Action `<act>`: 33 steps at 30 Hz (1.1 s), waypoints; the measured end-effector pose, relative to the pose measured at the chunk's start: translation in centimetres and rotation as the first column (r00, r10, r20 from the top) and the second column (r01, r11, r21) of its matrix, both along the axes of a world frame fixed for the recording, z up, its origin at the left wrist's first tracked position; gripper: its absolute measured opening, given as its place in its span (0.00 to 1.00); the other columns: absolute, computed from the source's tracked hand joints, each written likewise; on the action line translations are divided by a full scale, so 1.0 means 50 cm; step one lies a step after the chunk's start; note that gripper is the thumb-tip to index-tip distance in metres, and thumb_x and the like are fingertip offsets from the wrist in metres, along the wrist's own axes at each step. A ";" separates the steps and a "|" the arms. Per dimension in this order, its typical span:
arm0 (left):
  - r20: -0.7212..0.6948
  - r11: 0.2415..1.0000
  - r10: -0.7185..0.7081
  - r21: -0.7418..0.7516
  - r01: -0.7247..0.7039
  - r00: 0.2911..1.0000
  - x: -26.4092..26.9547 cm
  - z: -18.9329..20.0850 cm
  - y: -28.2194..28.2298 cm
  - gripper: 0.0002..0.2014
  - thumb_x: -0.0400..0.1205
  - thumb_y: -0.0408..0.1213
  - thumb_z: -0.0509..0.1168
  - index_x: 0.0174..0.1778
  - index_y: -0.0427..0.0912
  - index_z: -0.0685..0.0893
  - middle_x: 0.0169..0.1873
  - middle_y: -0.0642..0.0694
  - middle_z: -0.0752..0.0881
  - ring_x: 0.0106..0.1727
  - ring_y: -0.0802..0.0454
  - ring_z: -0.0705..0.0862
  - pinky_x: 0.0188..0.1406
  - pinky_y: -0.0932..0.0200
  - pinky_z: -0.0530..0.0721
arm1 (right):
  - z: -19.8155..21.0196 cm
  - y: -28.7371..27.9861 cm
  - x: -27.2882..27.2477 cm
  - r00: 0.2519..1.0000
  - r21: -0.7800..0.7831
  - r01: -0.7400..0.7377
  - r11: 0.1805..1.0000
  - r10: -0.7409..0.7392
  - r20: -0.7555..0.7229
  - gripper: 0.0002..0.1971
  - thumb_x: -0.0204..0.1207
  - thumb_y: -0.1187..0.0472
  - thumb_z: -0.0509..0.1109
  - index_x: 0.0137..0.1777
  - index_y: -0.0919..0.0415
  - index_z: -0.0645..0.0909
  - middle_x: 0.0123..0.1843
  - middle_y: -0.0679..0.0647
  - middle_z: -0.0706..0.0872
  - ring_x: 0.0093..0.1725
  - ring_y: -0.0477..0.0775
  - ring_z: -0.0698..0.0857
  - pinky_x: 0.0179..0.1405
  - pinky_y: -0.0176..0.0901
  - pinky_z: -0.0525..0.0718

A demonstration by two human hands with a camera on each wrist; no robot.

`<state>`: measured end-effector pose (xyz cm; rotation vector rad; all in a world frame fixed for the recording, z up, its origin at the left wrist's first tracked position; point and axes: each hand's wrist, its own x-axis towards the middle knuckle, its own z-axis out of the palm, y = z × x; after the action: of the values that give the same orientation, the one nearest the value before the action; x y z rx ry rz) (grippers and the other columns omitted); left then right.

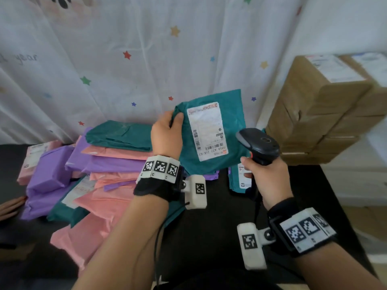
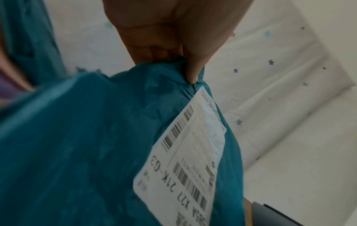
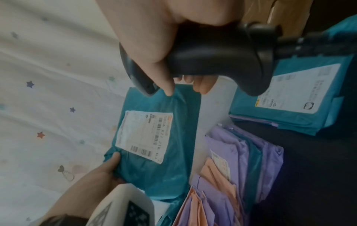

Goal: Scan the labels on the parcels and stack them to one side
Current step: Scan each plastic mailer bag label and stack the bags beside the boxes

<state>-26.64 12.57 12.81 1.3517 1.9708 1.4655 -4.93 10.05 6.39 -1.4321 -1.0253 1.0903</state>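
Observation:
My left hand (image 1: 167, 132) pinches the upper left corner of a teal parcel (image 1: 234, 114) and holds it up off the table, its white label (image 1: 206, 130) turned toward me. In the left wrist view the thumb (image 2: 193, 67) presses the teal parcel (image 2: 77, 137) just above the label (image 2: 189, 160). My right hand (image 1: 266, 174) grips the handle of a black barcode scanner (image 1: 259, 143), whose head sits just right of the label. The right wrist view shows the scanner (image 3: 212, 58) above the held parcel (image 3: 179, 119) and its label (image 3: 144, 136).
A heap of pink, purple and teal parcels (image 1: 100, 168) covers the left of the black table (image 1: 209, 237). A small stack topped by a teal labelled parcel (image 3: 293, 97) lies at the right. Brown cardboard boxes (image 1: 318, 114) stand stacked at the far right. A star-printed curtain (image 1: 125, 59) hangs behind.

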 end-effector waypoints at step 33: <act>-0.468 0.864 -0.475 -0.409 0.293 0.746 0.183 -0.092 -0.042 0.16 0.82 0.37 0.63 0.65 0.49 0.84 0.56 0.47 0.88 0.55 0.46 0.84 0.56 0.54 0.82 | 0.015 -0.047 0.132 0.853 0.168 -0.066 0.984 -0.031 0.521 0.22 0.72 0.62 0.79 0.67 0.55 0.82 0.58 0.53 0.90 0.58 0.55 0.87 0.52 0.41 0.76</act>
<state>-17.47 10.46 8.20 2.0409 1.9358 0.5601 1.69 7.71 7.12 -1.6094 -1.4829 0.5984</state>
